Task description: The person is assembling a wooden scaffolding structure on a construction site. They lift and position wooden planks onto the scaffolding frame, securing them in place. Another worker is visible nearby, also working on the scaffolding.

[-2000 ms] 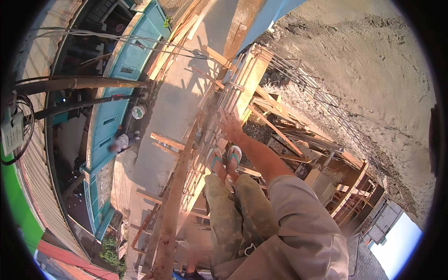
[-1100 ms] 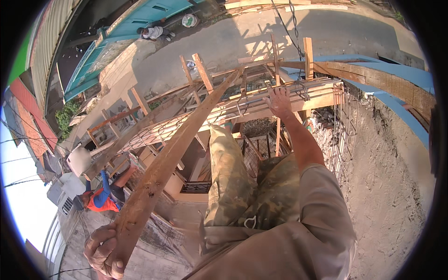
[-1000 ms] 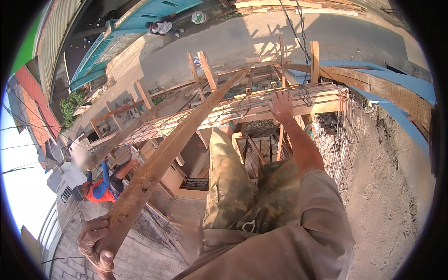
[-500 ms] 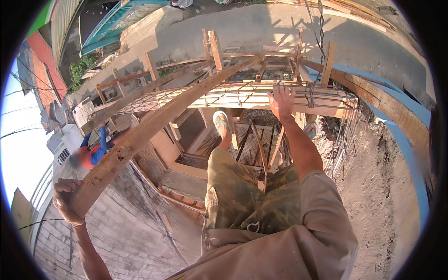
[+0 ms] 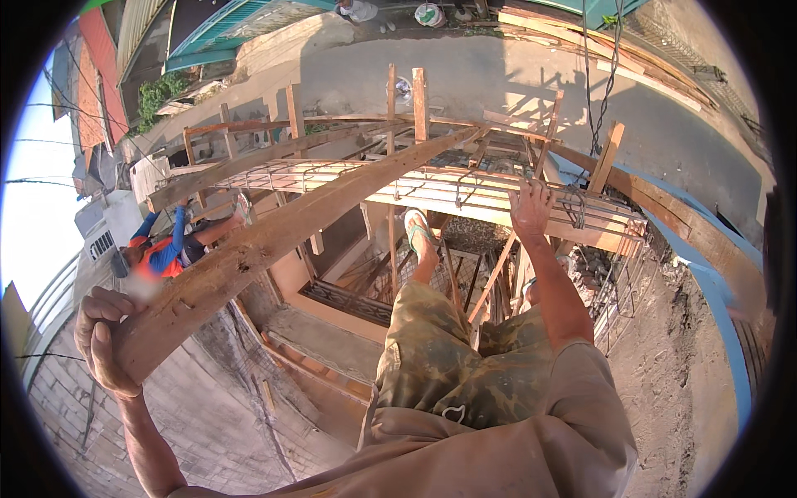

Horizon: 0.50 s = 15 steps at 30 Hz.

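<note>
A long wooden plank (image 5: 274,231) runs diagonally from my lower left up to the wooden framework. My left hand (image 5: 106,340) is closed round its near end, thumb along the end and fingers over the edge. My right hand (image 5: 531,207), fingers slightly apart, rests on the long board formwork (image 5: 490,207) with its steel rebar cage (image 5: 573,202). No object shows in that hand. My sandalled left foot (image 5: 419,231) is by the formwork's near side; the right foot is partly hidden behind my forearm.
Upright wooden posts (image 5: 420,104) rise along the framework's far side. A person (image 5: 158,253) in blue and orange is at the left, beyond the plank. Below are a grey block wall (image 5: 75,432) and a deep opening with struts. A twisted cable (image 5: 610,91) hangs at upper right, above the street.
My view has shifted, so the framework sits lower and further right. The plank's near end, still in my left hand, appears slightly further left. My right hand stays on the formwork.
</note>
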### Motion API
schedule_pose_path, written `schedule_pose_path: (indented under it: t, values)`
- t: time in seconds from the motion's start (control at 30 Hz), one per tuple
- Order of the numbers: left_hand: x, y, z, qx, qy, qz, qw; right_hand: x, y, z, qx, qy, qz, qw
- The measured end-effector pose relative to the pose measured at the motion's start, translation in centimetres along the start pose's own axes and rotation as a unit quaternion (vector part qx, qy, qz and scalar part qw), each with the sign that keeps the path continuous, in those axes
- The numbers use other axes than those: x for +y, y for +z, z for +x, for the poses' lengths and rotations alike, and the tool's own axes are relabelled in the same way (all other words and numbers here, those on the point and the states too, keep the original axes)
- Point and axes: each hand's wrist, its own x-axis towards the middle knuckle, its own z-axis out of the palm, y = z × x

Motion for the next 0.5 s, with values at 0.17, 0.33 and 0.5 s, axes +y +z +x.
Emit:
schedule_pose_path:
  t: [0.17,0.33,0.5]
  values:
    - [0.7,0.4,-0.6,0.035,0.015,-0.021,0.999,-6.1,0.4,-1.7,-0.089,-0.209,0.101,0.969]
    - [0.0,-0.9,-1.1,0.018,0.044,0.024,0.999,-11.5,2.1,-0.3,-0.346,-0.021,0.03,0.937]
    - [-1.7,-1.2,-1.7,0.093,-0.004,-0.009,0.996,-10.5,2.5,1.1,-0.403,0.01,0.126,0.906]
